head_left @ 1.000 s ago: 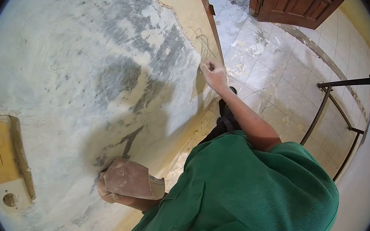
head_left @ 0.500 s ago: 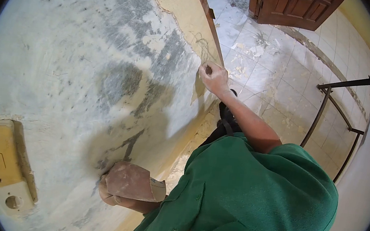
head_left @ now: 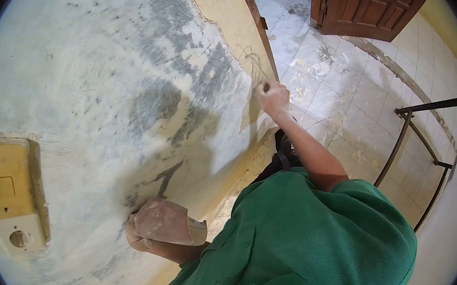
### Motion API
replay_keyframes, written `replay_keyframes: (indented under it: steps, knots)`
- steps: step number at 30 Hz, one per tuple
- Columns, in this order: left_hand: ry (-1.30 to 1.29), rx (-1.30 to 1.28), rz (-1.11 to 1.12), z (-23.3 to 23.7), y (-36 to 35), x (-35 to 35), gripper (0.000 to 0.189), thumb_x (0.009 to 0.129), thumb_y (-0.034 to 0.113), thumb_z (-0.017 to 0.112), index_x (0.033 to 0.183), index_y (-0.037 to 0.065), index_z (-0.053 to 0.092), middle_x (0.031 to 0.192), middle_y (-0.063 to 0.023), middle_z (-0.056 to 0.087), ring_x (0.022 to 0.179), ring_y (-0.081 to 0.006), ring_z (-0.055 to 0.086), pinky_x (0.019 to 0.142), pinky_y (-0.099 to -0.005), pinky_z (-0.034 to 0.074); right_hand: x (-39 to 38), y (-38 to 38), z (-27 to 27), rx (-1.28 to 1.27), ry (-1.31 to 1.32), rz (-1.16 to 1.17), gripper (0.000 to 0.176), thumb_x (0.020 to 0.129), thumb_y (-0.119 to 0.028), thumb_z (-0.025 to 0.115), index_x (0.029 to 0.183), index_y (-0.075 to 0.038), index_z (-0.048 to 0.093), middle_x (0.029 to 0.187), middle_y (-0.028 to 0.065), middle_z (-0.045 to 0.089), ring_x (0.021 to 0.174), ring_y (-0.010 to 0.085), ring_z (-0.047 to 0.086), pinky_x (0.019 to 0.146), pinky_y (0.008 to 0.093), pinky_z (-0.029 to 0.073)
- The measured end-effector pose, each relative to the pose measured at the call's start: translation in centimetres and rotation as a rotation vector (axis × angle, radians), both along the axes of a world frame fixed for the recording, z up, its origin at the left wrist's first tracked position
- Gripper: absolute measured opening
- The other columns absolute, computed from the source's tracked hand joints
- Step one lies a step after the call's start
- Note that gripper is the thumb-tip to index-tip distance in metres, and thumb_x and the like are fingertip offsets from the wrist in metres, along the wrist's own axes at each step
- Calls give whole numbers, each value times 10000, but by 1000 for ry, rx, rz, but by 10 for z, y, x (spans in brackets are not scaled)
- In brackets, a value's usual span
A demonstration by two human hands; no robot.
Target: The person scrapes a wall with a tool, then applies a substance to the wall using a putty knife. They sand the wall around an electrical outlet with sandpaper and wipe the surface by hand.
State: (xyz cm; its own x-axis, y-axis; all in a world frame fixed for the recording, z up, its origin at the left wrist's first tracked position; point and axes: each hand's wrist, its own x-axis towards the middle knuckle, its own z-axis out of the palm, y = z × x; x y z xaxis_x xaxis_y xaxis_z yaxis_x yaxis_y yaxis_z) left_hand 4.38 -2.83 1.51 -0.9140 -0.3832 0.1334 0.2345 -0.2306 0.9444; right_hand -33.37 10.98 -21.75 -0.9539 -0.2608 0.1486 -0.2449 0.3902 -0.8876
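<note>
At lower left, my left hand [head_left: 137, 240] is closed on a curved, reddish-brown sheet of sandpaper [head_left: 163, 222], with printing on its turned-up end. The sheet and hand overlap the patchy grey-and-white wall [head_left: 100, 90], below a dark streak. Farther up, my right hand [head_left: 274, 98] is curled into a dusty fist near the wall's yellowish edge. A dark round spot shows inside its curled fingers, and I cannot tell whether that is an object or a hollow. My green shirt [head_left: 318, 241] covers much of the lower right.
A yellow switch plate [head_left: 4, 183] and a round socket [head_left: 20, 237] are set in the wall at left. A brown panelled door [head_left: 373, 13] stands at the top over white floor tiles [head_left: 350, 94] littered with flakes. Dark metal bars [head_left: 395, 149] are at right.
The view has shifted slightly, so the wall and switch plate appear farther right. My right fist has moved a little right and down. The sandpaper stays by the dark streak.
</note>
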Motion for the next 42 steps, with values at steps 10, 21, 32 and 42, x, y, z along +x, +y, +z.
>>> replay_keyframes:
  steps: [10,21,32,42]
  knots:
    - [-83,-10,-117,0,-9,0,301,722,198,624,871,-63,627,1043,-183,619,937,-314,597,843,-405,450,4,2,13,-244,-76,121,183,810,-207,635,787,-26,635,667,78,624,573,141,589,583,272,480]
    - [-144,-34,-158,2,-3,22,296,731,195,620,867,-68,629,1050,-187,619,947,-314,596,849,-406,448,9,-3,13,-277,-114,111,176,812,-200,623,759,-32,628,623,53,602,562,123,579,559,267,460]
    - [-192,-62,-238,0,-4,24,292,740,191,616,863,-73,631,1056,-190,618,958,-315,594,854,-407,445,6,-8,25,-168,-257,35,224,735,-270,632,707,-48,627,636,67,613,587,190,581,595,315,464]
    - [71,-447,-176,35,-39,-19,289,748,189,612,859,-77,632,1062,-194,617,967,-315,593,859,-408,443,12,3,-128,-156,-394,-5,255,810,-216,586,705,9,642,621,63,613,561,119,557,545,285,444]
